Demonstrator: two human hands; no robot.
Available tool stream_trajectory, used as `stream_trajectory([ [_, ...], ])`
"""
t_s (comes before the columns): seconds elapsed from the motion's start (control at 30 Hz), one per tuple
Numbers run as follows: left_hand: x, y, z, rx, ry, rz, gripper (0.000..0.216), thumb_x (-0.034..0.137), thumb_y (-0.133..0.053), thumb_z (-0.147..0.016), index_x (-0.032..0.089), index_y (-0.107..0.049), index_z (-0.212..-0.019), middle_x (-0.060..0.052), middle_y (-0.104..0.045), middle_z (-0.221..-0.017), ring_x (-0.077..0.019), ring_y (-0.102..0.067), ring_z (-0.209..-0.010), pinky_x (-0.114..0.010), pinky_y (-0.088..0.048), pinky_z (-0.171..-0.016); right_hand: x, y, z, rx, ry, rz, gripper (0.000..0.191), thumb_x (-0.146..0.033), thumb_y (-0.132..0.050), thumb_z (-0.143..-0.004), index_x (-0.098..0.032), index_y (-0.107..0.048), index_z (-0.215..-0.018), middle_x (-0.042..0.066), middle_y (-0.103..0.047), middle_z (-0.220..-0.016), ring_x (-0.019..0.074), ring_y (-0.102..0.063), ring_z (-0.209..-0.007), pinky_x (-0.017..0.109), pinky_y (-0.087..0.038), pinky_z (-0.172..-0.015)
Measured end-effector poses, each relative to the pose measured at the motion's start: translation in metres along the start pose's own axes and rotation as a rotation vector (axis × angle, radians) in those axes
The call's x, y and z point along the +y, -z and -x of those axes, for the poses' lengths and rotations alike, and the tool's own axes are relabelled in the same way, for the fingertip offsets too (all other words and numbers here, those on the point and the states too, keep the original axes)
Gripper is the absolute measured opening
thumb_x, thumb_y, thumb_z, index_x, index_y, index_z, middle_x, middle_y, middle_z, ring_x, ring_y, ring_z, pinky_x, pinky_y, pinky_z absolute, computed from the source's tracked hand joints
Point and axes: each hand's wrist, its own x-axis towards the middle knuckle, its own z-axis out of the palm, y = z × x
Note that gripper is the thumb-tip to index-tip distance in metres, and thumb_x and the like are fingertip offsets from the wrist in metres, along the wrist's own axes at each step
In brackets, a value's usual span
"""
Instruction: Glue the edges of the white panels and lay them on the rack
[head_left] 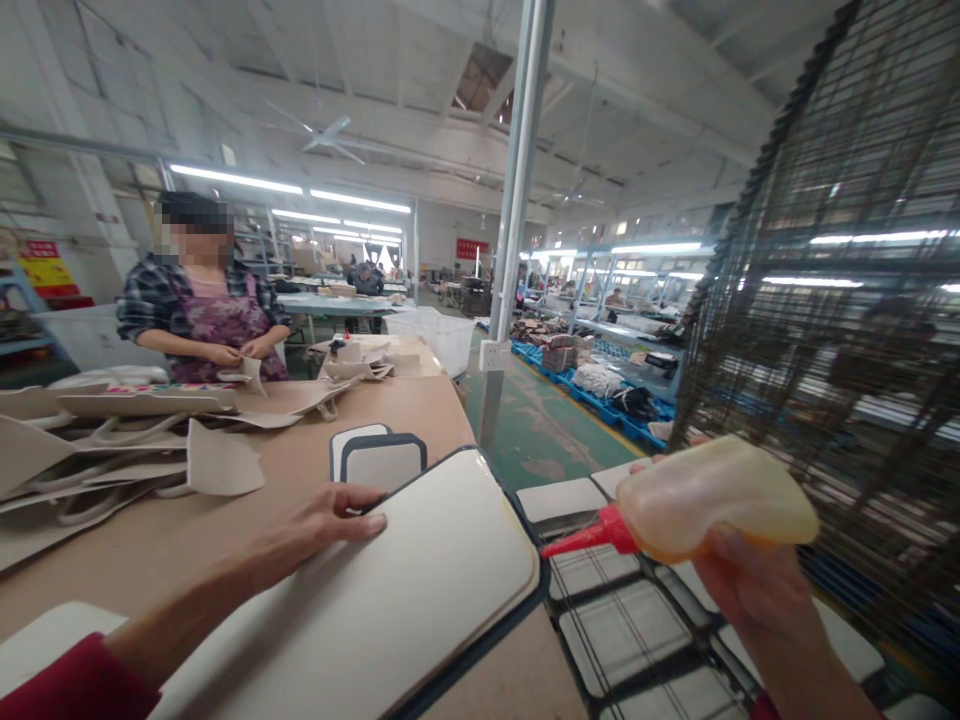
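1. Left of the panel (pixel 420 590), the table (pixel 292 450) lay bare as far as a pile of cut pieces (pixel 112 440).
2. The left hand (pixel 330 520) lay flat on the panel's left edge and blocked it.
3. Behind the panel, two small panels (pixel 379 460) lay just beside it, with open tabletop past them.
4. Right of the panel, the right hand (pixel 750 590) gripped a bottle (pixel 712 500), its nozzle near the panel's corner but apart from it.
5. Wire trays (pixel 637 640) filled the space under the bottle.
6. Further right a tall wire rack (pixel 825 300) walled that side, and a pole (pixel 521 200) stood behind the panel.

Co-worker in plaid (pixel 201 310), beige cut pieces (pixel 112 440), steel post (pixel 517 200), wire rack (pixel 840 300)
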Motion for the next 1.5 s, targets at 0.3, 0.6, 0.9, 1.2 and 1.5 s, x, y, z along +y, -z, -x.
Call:
stream_trajectory([
  [0.3, -0.008, 0.0, -0.005, 0.007, 0.025, 0.057, 0.055, 0.045, -0.079, -0.063, 0.016, -0.072, -0.109, -0.009, -0.076, -0.09, -0.0279, -0.072, -0.077, -0.03, -0.055, -0.066, 0.009, 0.006, 0.007, -0.059, 0.064, 0.028, 0.059, -0.039, -0.085, -0.05, -0.023, -0.067, -0.103, 0.012, -0.071, -0.08, 0.0347, -0.069, -0.081, 0.052, -0.058, -0.077],
  [0.6, -0.014, -0.004, -0.007, -0.017, 0.015, 0.161, 0.053, 0.041, -0.079, -0.066, 0.014, -0.072, -0.111, -0.011, -0.076, -0.092, -0.0259, -0.072, -0.076, -0.028, -0.055, -0.067, 0.027, 0.009, 0.02, 0.108, 0.147, 0.003, 0.06, -0.03, -0.086, -0.054, -0.023, -0.066, -0.111, 0.005, -0.072, -0.084, 0.0239, -0.069, -0.074, 0.034, -0.06, -0.068],
  [0.9, -0.017, -0.001, -0.011, -0.013, -0.014, 0.132, 0.05, 0.042, -0.077, -0.068, 0.015, -0.072, -0.11, -0.01, -0.076, -0.093, -0.0251, -0.071, -0.078, -0.028, -0.054, -0.067, 0.049, 0.001, 0.056, 0.071, 0.029, -0.051, 0.068, -0.036, -0.084, -0.061, -0.026, -0.058, -0.123, 0.006, -0.073, -0.091, 0.0243, -0.07, -0.077, 0.032, -0.06, -0.065],
  [1.2, -0.014, 0.007, -0.003, 0.022, -0.079, -0.021, 0.046, 0.045, -0.077, -0.065, 0.02, -0.075, -0.103, -0.005, -0.076, -0.087, -0.026, -0.07, -0.079, -0.029, -0.053, -0.069, 0.016, -0.016, 0.014, 0.102, 0.098, -0.118, 0.065, -0.037, -0.085, -0.057, -0.028, -0.062, -0.118, 0.007, -0.068, -0.113, 0.0283, -0.062, -0.108, 0.043, -0.056, -0.088],
  [1.5, -0.006, 0.012, 0.01, -0.108, -0.114, -0.175, 0.047, 0.049, -0.072, -0.068, 0.021, -0.075, -0.105, -0.004, -0.075, -0.088, -0.026, -0.068, -0.083, -0.027, -0.051, -0.07, 0.001, -0.037, -0.003, -0.278, 0.028, -0.008, 0.057, -0.037, -0.082, -0.06, -0.028, -0.063, -0.113, 0.009, -0.071, -0.095, 0.0317, -0.068, -0.093, 0.052, -0.055, -0.088],
])
